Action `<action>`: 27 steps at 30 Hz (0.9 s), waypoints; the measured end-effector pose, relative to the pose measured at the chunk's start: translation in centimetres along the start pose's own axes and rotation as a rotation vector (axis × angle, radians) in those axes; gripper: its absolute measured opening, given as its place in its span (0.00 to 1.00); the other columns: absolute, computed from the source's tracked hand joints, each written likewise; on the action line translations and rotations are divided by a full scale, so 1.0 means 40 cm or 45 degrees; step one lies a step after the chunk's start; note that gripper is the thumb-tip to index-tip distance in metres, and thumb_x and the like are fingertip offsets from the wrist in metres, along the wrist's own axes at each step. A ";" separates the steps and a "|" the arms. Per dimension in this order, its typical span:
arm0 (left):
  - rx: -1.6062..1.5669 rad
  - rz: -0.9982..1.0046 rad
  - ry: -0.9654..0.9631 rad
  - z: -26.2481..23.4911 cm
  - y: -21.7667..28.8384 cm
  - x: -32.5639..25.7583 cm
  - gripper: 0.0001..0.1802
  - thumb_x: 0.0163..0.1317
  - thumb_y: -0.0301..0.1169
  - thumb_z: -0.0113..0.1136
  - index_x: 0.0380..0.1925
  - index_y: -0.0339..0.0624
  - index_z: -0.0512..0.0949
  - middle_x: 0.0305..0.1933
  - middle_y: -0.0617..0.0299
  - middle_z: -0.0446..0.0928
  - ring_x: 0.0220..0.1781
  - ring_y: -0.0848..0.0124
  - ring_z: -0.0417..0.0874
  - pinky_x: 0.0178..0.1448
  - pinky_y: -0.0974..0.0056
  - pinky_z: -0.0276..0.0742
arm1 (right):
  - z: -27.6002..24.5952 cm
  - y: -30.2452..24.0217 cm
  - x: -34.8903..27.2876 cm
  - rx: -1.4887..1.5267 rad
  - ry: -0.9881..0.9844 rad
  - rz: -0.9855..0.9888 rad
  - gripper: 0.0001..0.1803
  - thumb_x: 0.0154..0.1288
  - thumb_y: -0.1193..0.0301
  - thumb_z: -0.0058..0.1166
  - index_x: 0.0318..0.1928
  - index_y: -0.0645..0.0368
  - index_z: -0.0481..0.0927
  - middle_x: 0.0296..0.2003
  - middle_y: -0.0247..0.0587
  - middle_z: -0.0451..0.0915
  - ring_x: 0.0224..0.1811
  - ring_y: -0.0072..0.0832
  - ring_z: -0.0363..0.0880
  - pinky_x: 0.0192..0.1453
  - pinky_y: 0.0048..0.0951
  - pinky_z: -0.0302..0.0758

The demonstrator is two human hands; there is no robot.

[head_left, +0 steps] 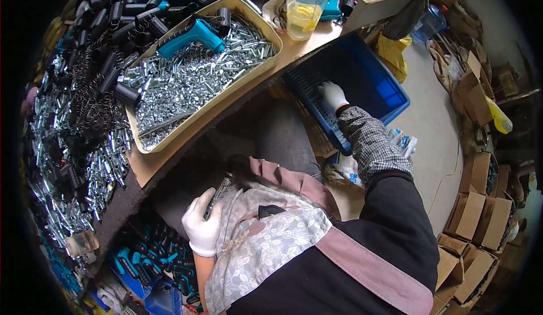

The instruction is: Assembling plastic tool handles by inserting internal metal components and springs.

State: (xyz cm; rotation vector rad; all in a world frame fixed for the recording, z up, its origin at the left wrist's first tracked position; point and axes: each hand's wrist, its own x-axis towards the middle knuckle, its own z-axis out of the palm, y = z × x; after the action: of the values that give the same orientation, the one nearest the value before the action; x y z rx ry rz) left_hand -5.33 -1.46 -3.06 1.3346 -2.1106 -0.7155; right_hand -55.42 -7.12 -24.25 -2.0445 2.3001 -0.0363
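Note:
My left hand point(202, 224), in a white glove, is closed around a slim dark part point(220, 194) with a metallic, notched edge, held above my lap; its exact kind is unclear. My right hand point(334, 96), also white-gloved, reaches into a deep blue plastic crate point(399, 101) on the right. It is by the crate's slotted near wall, and its fingers are too small and blurred to show whether they hold anything. A patterned apron point(283, 227) covers my lap.
A cream tray point(272, 29) of small metal pins sits on the bench, with a teal plastic housing point(195, 36) on top. A cup point(304, 18) with lemon slices stands near the bench edge. Springs and metal sleeves spread leftward; teal-black parts point(136, 264) lie below. Cardboard boxes point(472, 213) line the right.

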 end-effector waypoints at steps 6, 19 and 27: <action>0.038 0.014 0.036 0.020 -0.012 0.000 0.16 0.52 0.24 0.69 0.43 0.35 0.85 0.39 0.47 0.85 0.38 0.52 0.86 0.46 0.58 0.81 | 0.015 -0.013 0.026 -0.119 -0.171 -0.005 0.13 0.61 0.73 0.52 0.43 0.58 0.86 0.48 0.54 0.83 0.52 0.49 0.82 0.55 0.45 0.80; -0.505 -0.436 -0.016 0.017 -0.004 0.012 0.17 0.58 0.24 0.66 0.47 0.29 0.82 0.43 0.48 0.85 0.45 0.64 0.86 0.53 0.64 0.79 | -0.432 -0.326 -0.153 2.353 0.116 0.374 0.10 0.69 0.71 0.54 0.44 0.66 0.77 0.33 0.42 0.81 0.28 0.22 0.79 0.34 0.26 0.80; -0.720 -0.477 0.201 -0.046 0.016 -0.035 0.24 0.62 0.27 0.67 0.57 0.28 0.77 0.51 0.51 0.82 0.50 0.69 0.83 0.57 0.67 0.77 | -0.424 -0.783 -0.243 2.883 -0.895 0.086 0.14 0.68 0.75 0.59 0.51 0.65 0.74 0.46 0.49 0.83 0.42 0.35 0.87 0.48 0.34 0.86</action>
State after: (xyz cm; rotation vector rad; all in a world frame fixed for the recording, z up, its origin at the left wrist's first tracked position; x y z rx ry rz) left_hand -3.96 -0.23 -1.53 1.4031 -1.3916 -1.2070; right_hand -24.31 -1.59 -5.15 -0.4382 0.5969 -1.0323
